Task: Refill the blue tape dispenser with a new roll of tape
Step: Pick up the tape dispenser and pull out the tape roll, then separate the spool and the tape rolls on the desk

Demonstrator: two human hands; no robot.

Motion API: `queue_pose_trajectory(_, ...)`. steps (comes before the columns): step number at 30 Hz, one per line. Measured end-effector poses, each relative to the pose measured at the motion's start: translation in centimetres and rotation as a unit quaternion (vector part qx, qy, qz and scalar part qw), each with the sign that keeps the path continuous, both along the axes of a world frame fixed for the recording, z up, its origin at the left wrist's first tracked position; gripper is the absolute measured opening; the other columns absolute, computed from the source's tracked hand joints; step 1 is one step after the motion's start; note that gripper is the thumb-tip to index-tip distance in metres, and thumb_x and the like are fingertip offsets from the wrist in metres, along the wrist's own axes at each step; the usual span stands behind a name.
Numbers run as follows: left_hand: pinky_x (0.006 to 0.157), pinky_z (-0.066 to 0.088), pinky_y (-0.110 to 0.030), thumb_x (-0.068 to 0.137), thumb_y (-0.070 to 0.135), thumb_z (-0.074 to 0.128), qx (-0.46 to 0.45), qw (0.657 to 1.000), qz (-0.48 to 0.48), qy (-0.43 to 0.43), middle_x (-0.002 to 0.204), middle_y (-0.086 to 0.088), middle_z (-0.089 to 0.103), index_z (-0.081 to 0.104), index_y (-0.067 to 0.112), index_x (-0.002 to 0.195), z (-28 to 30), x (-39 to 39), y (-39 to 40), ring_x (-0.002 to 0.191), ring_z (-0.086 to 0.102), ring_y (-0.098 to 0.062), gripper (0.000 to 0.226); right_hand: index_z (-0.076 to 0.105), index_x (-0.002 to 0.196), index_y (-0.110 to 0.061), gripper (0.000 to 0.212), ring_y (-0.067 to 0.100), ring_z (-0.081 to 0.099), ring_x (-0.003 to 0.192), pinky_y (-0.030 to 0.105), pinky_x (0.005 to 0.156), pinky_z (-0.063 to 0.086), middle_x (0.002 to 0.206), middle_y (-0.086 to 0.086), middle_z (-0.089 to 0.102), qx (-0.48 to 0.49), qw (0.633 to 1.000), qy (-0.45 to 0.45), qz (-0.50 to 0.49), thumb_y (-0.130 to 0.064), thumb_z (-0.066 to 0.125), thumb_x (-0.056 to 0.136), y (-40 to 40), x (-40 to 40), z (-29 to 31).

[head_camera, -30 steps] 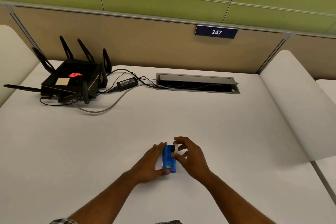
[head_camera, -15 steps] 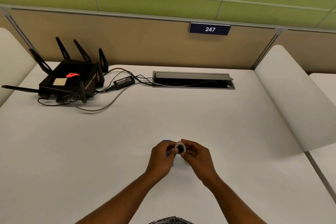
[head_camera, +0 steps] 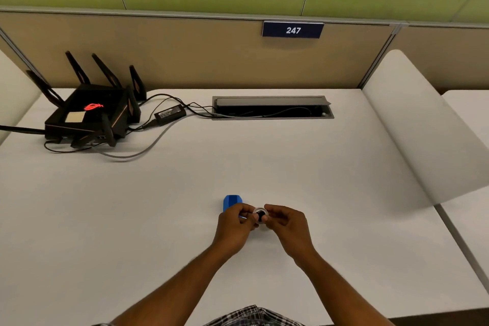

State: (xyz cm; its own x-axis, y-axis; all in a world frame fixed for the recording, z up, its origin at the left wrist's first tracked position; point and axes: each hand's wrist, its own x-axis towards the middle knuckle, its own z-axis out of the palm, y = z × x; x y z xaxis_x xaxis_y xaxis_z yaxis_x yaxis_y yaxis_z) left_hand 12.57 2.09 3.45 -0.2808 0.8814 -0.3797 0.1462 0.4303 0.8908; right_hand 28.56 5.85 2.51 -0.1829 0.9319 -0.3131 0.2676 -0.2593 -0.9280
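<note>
A small clear tape roll (head_camera: 260, 215) with a black core is pinched between the fingertips of both hands, just above the white table (head_camera: 185, 193). My left hand (head_camera: 234, 226) grips its left side and my right hand (head_camera: 287, 227) grips its right side. The blue tape dispenser (head_camera: 232, 201) lies on the table right behind my left hand. Only its far end shows; the rest is hidden by my fingers.
A black router (head_camera: 90, 114) with several antennas stands at the back left, with a power adapter (head_camera: 170, 114) and cables trailing to an open cable tray (head_camera: 272, 108) at the back middle. A white divider (head_camera: 412, 127) borders the right side.
The tape roll left the dispenser one second ago and is held up between both hands. Since then the hands have shifted slightly right, and the dispenser's far end shows again.
</note>
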Motion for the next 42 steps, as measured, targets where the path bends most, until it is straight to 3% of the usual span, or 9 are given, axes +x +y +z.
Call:
queue_pose_trajectory(3, 0.082, 0.061, -0.028, 0.092, 0.021, 0.066, -0.007, 1.000, 0.004, 0.015, 0.097, 0.001, 0.071, 0.065, 0.019, 0.102, 0.1, 1.0, 0.2, 0.083, 0.074, -0.013, 0.011, 0.078, 0.110, -0.018, 0.030, 0.006, 0.077, 0.091, 0.026, 0.088, 0.060, 0.098, -0.003, 0.082, 0.005, 1.000, -0.004, -0.001, -0.011, 0.084, 0.082, 0.3, 0.6, -0.2)
queue_pose_trajectory(10, 0.071, 0.060, -0.026, 0.095, 0.016, 0.061, -0.033, 0.998, 0.035, 0.048, 0.100, -0.007, 0.069, 0.063, 0.012, 0.102, 0.1, 3.1, 1.9, 0.083, 0.073, -0.023, 0.008, 0.078, 0.087, -0.040, 0.034, 0.007, 0.078, 0.089, 0.030, 0.088, 0.062, 0.088, -0.009, 0.082, 0.035, 0.999, -0.033, 0.020, -0.007, 0.083, 0.082, 2.4, 1.3, -0.4)
queue_pose_trajectory(15, 0.087, 0.059, -0.041, 0.094, 0.010, 0.061, -0.055, 0.993, 0.057, 0.088, 0.100, -0.012, 0.070, 0.064, 0.007, 0.104, -0.3, 4.2, 3.7, 0.092, 0.070, -0.028, 0.011, 0.084, 0.098, -0.018, 0.019, 0.009, 0.078, 0.090, 0.039, 0.091, 0.063, 0.094, -0.003, 0.083, 0.038, 0.997, -0.050, 0.037, -0.009, 0.083, 0.081, 4.3, 1.6, -0.7)
queue_pose_trajectory(22, 0.077, 0.057, -0.028, 0.090, 0.009, 0.066, -0.068, 0.987, 0.083, 0.120, 0.095, -0.007, 0.072, 0.067, 0.012, 0.097, -1.0, 4.9, 4.8, 0.088, 0.068, -0.019, 0.007, 0.084, 0.088, -0.020, 0.019, 0.010, 0.078, 0.080, 0.040, 0.083, 0.065, 0.084, -0.003, 0.083, 0.024, 0.996, -0.067, 0.055, -0.006, 0.087, 0.075, 6.2, 2.2, -1.3)
queue_pose_trajectory(33, 0.083, 0.060, -0.037, 0.085, 0.012, 0.072, -0.072, 0.985, 0.089, 0.132, 0.092, -0.007, 0.074, 0.071, 0.008, 0.097, -1.2, 5.8, 6.5, 0.086, 0.070, -0.020, 0.012, 0.084, 0.077, -0.027, 0.021, 0.017, 0.078, 0.072, 0.043, 0.076, 0.066, 0.075, -0.004, 0.081, 0.019, 0.994, -0.078, 0.078, -0.007, 0.087, 0.074, 8.3, 3.1, -1.9)
queue_pose_trajectory(37, 0.080, 0.060, -0.034, 0.086, 0.009, 0.071, -0.071, 0.982, 0.097, 0.149, 0.091, -0.007, 0.073, 0.070, 0.009, 0.092, -1.0, 6.2, 7.2, 0.085, 0.069, -0.020, 0.006, 0.084, 0.086, -0.016, 0.016, 0.016, 0.078, 0.071, 0.042, 0.076, 0.066, 0.078, -0.001, 0.082, 0.017, 0.995, -0.085, 0.053, -0.003, 0.085, 0.076, 8.9, 3.0, -2.3)
queue_pose_trajectory(42, 0.077, 0.058, -0.029, 0.088, 0.014, 0.069, -0.069, 0.981, 0.093, 0.157, 0.091, -0.006, 0.073, 0.070, 0.009, 0.093, -0.8, 6.4, 8.1, 0.084, 0.068, -0.018, 0.006, 0.084, 0.087, -0.015, 0.016, 0.018, 0.078, 0.072, 0.045, 0.077, 0.066, 0.078, 0.001, 0.081, 0.011, 0.996, -0.080, 0.040, -0.002, 0.085, 0.077, 9.6, 3.0, -2.4)
